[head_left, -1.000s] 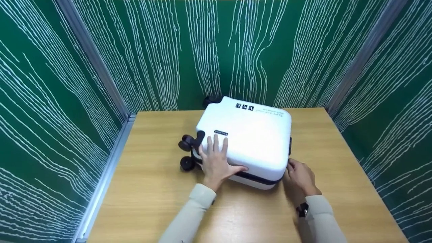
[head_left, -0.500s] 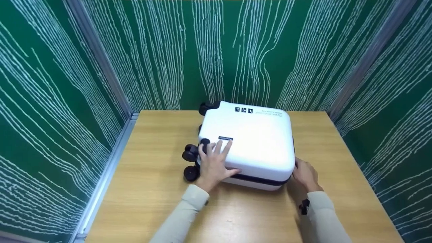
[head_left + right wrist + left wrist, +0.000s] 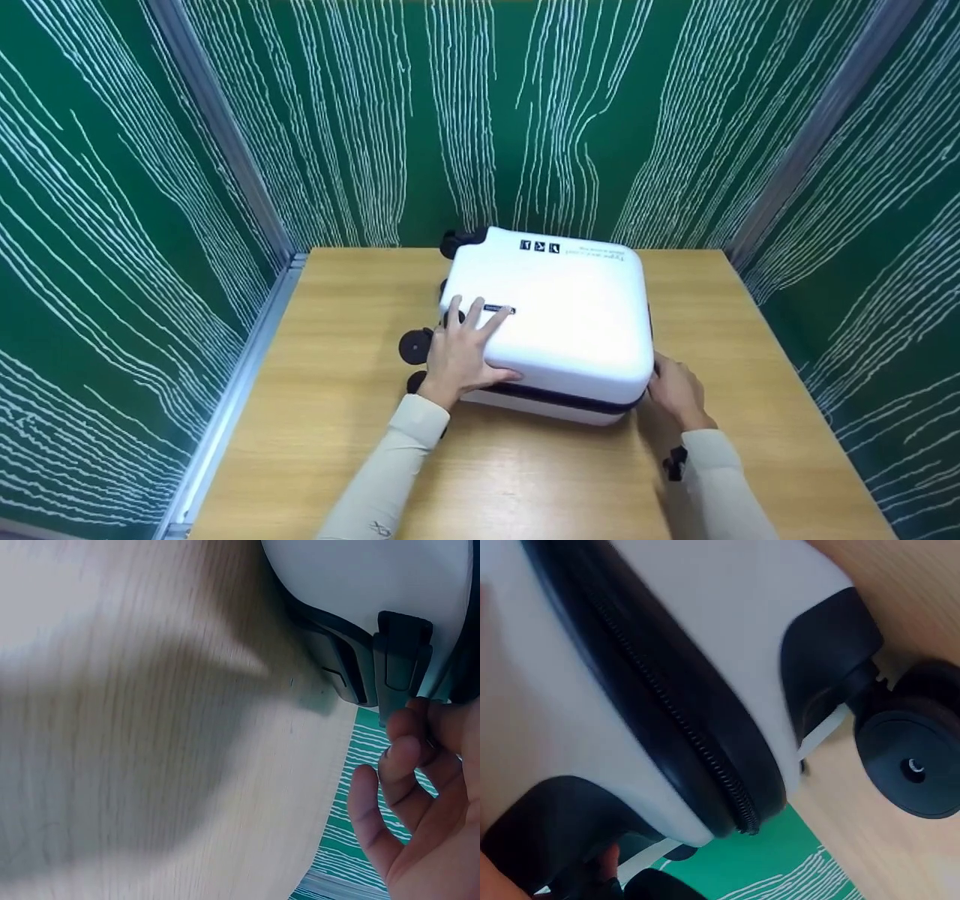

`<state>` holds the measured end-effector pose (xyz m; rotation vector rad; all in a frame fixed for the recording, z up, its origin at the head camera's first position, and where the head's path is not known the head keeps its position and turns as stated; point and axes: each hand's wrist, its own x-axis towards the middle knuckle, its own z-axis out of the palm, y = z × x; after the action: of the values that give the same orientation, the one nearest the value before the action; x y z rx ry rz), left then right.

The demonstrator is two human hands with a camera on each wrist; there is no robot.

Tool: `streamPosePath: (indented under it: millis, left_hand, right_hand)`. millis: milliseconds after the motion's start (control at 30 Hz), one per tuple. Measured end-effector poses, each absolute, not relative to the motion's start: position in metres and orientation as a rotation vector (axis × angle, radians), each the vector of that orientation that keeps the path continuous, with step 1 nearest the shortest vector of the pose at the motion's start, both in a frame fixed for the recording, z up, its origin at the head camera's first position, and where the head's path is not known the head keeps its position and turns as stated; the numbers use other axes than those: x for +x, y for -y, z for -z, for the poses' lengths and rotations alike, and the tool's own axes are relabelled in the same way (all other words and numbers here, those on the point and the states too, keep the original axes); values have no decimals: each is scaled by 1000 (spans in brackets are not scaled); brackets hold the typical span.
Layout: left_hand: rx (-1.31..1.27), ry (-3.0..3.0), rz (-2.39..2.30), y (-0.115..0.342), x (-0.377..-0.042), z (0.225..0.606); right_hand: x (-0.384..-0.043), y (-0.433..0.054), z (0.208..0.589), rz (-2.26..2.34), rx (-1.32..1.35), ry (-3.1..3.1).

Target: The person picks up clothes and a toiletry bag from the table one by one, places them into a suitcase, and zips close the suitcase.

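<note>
A white hard-shell suitcase (image 3: 570, 300) lies flat on the table, its wheels pointing left. My left hand (image 3: 461, 349) rests on its near left corner, fingers spread over the top, thumb against the near side. In the left wrist view, a closed zipper (image 3: 667, 697) runs along a black band between the shells, beside a black caster wheel (image 3: 911, 765). At the right end, my right hand (image 3: 677, 390) has curled fingers. The right wrist view shows its thumb and index finger (image 3: 405, 724) pinching at the lower end of a black fitting (image 3: 403, 652); their exact grip is partly hidden.
The wooden table (image 3: 540, 480) has green panels with white wavy lines (image 3: 570, 112) at its back and sides. Metal posts (image 3: 225, 135) stand at the back corners. The suitcase's back left wheel (image 3: 452, 244) sits near the table's back edge.
The suitcase has turned slightly, its wheeled end shifting nearer to me. My left hand has moved left toward the wheels, and a near wheel has swivelled. The right hand stays at the right end.
</note>
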<state>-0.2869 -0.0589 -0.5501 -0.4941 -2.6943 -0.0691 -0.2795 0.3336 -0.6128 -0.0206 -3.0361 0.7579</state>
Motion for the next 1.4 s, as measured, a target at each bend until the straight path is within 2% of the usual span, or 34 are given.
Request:
streamPosePath:
  millis: [567,967,1400]
  left_hand:
    - [-401,2644,119,51,-283,555]
    - [-249,2644,92,28,-276,556]
    - [-229,2684,112,28,-277,556]
  right_hand:
    - [-246,-329,612,-702,121,2972]
    - [-243,-329,612,-684,51,2909]
    - [-227,-327,611,-578,190,2892]
